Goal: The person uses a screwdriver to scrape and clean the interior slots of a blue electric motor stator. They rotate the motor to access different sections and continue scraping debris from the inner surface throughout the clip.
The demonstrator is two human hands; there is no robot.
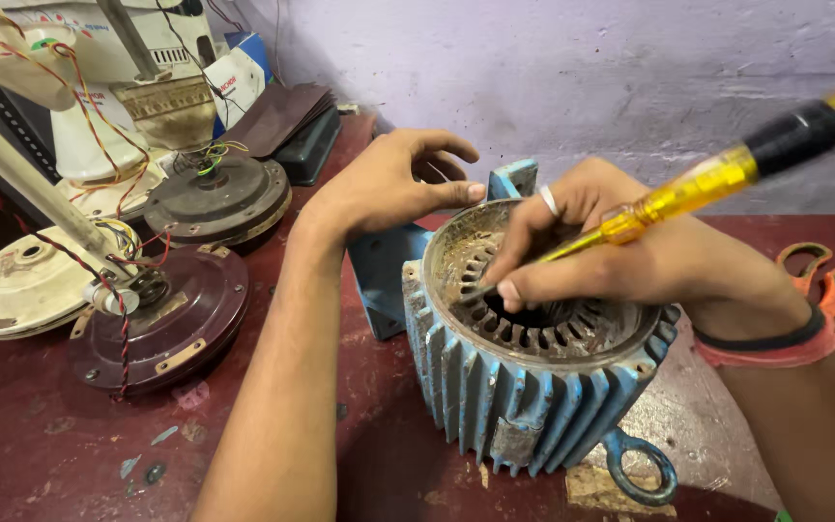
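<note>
Maroon bench (31, 454): motor housing (524, 387), scissors (828, 280).

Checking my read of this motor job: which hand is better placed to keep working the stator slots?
Right. The right hand already holds the yellow screwdriver, its tip at the slots of the blue motor housing. The left hand only rests on the rim.

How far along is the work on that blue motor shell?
Done: the blue motor housing stands open on end, its slots looking bare of wire. In hand: the right hand works a yellow-handled screwdriver in a slot, while the left hand steadies the rim. Left: rust and grime remain on the ring; how many slots are finished, I cannot tell.
</note>
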